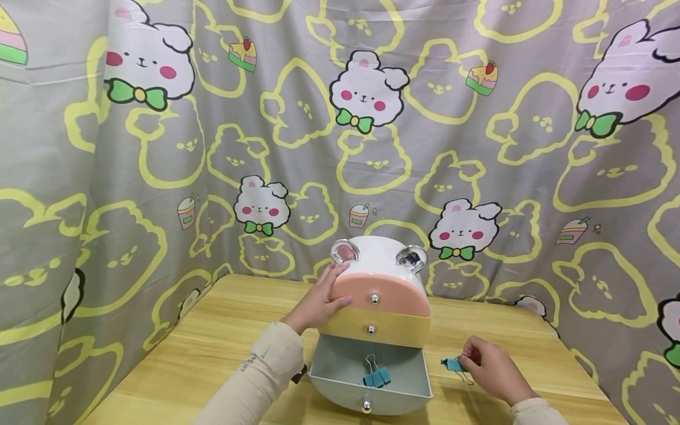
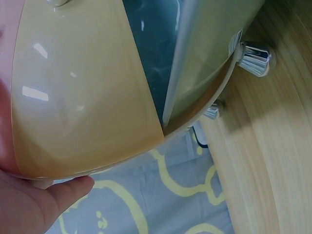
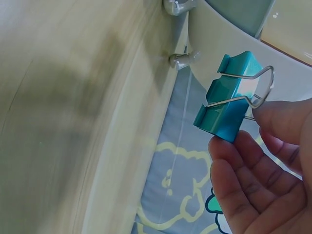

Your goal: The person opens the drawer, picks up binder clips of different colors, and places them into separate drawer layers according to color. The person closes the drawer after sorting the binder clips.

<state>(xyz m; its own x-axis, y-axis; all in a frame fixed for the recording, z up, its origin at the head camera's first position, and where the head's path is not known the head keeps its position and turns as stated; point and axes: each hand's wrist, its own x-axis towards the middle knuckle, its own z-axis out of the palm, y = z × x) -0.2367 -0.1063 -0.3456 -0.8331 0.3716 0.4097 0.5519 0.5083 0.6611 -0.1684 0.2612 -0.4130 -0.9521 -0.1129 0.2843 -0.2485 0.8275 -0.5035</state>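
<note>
A small drawer cabinet has a white body (image 1: 378, 254) with silver ears, a closed coral drawer (image 1: 353, 295) and a closed yellow drawer (image 1: 345, 329). Its grey-green bottom drawer (image 1: 340, 354) is pulled out. Inside that drawer lies a teal binder clip (image 1: 377, 378) with wire handles. My left hand (image 1: 324, 298) rests on the cabinet's upper left side, fingers fairly straight beside the ear, thumb at the coral drawer's edge. To the right of the open drawer, my right hand (image 1: 491, 366) pinches another teal binder clip (image 3: 234, 100) by a wire handle, fingertips against its body.
The cabinet stands on a wood-grain table (image 1: 223, 330) on silver feet (image 3: 179, 60). A patterned curtain (image 1: 297, 130) with cartoon bears hangs behind and on both sides. Something dark (image 1: 299, 374) shows just left of the open drawer, partly covered by the left sleeve.
</note>
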